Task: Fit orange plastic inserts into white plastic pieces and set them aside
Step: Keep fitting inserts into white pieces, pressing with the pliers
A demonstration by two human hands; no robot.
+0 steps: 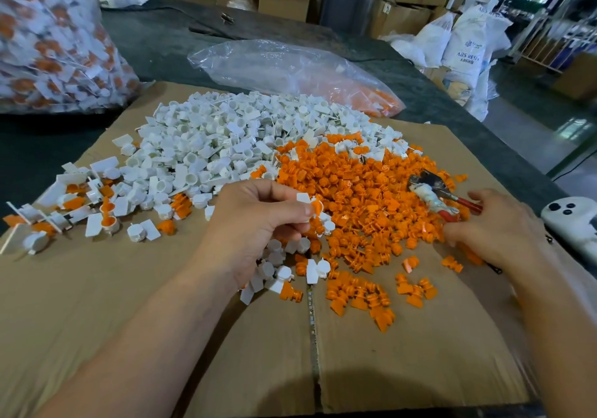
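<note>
My left hand (255,223) pinches a white plastic piece with an orange insert (311,206) in it, just above the seam between the two heaps. A big pile of white pieces (226,139) lies at the centre left of the cardboard sheet (129,304). A pile of orange inserts (361,198) lies to its right. My right hand (494,230) rests with curled fingers at the right edge of the orange pile, blurred; whether it holds an insert is hidden. Fitted white-and-orange pieces (97,210) lie scattered at the far left.
Red-handled pliers (436,194) lie on the orange pile beside my right hand. A clear bag of fitted pieces (55,46) stands at back left, and a slack plastic bag (290,71) behind the piles. A white controller (571,220) sits at the right edge.
</note>
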